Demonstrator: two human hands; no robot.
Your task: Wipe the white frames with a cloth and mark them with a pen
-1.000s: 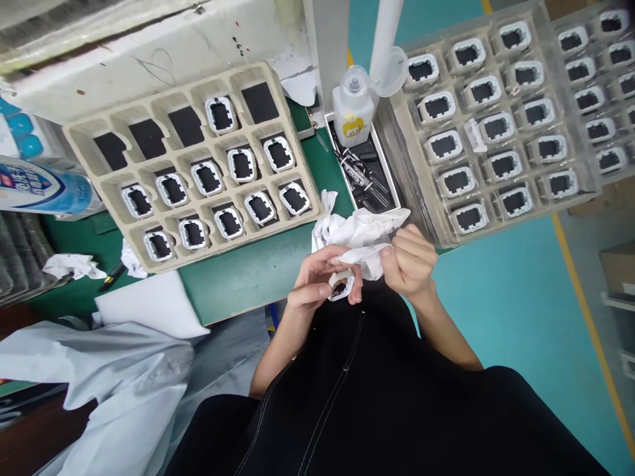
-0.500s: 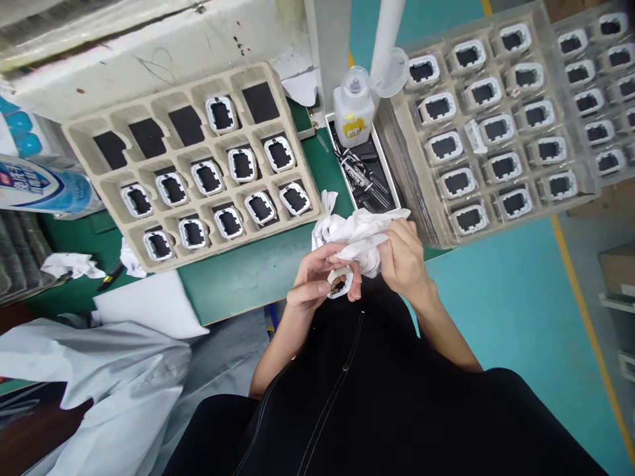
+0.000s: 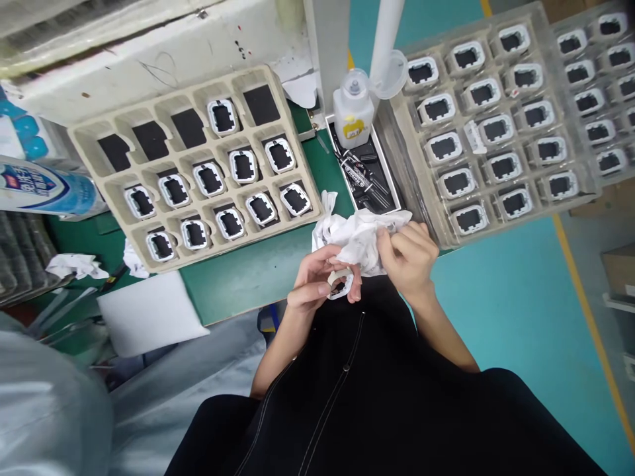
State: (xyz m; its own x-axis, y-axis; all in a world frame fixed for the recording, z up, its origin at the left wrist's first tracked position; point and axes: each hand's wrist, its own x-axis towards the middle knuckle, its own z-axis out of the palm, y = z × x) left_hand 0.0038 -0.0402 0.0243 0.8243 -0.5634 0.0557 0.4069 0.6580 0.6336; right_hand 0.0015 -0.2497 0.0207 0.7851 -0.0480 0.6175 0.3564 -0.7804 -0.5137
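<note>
Between the thumb and fingers of my left hand (image 3: 312, 281) is a white rounded-square plastic frame (image 3: 346, 284), held tilted just in front of my black clothing. My right hand (image 3: 411, 259) is closed on a crumpled white cloth (image 3: 364, 231), which bunches up between the two hands above the frame. Whether the cloth is fabric or tissue I cannot tell. To the left, a beige moulded tray (image 3: 201, 210) holds several similar white frames, each lying over a black pad in its compartment; some compartments show only the black pad.
A white-capped bottle (image 3: 354, 112) stands in a small box of markers (image 3: 367, 182). Clear plastic trays (image 3: 533, 142) of frames lie at right. A white foam sheet (image 3: 151, 314) and a co-worker's pale sleeve (image 3: 49, 403) are at lower left. A blue-labelled bottle (image 3: 44, 185) leans at left.
My right hand has shifted slightly right and down with the cloth. The left hand keeps the frame in place. The co-worker's sleeve has moved left and down, uncovering more of the foam sheet.
</note>
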